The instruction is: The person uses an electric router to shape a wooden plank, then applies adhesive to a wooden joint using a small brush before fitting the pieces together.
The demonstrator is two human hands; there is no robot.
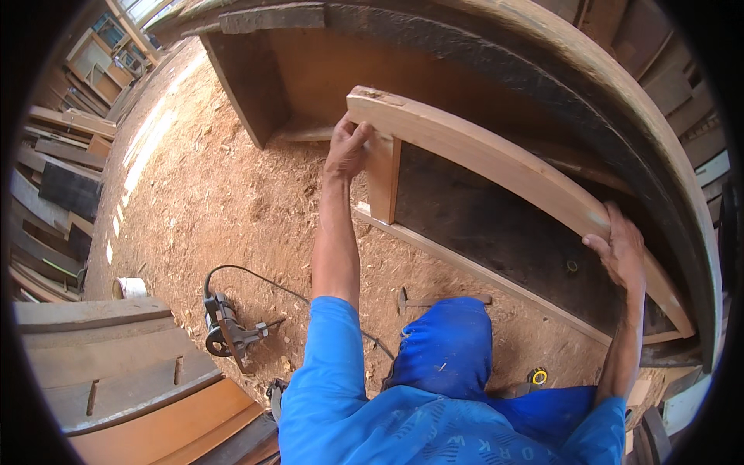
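A rectangular wooden frame [496, 167] stands tilted on the sawdust floor, leaning against a large wooden workbench [465, 46]. My left hand [346, 147] grips the frame's top rail near its left corner, beside the short upright post [383, 178]. My right hand [618, 249] is closed over the same top rail far to the right. My knee in blue trousers [449, 341] is just in front of the frame's bottom rail [480, 271].
A power tool [229, 329] with a black cord lies on the sawdust at lower left. A hammer [434, 300] lies near my knee, a yellow tape measure [538, 377] at lower right. Wooden panels [124, 364] sit lower left; stacked boards [54, 170] line the left; a white tin [130, 287] stands nearby.
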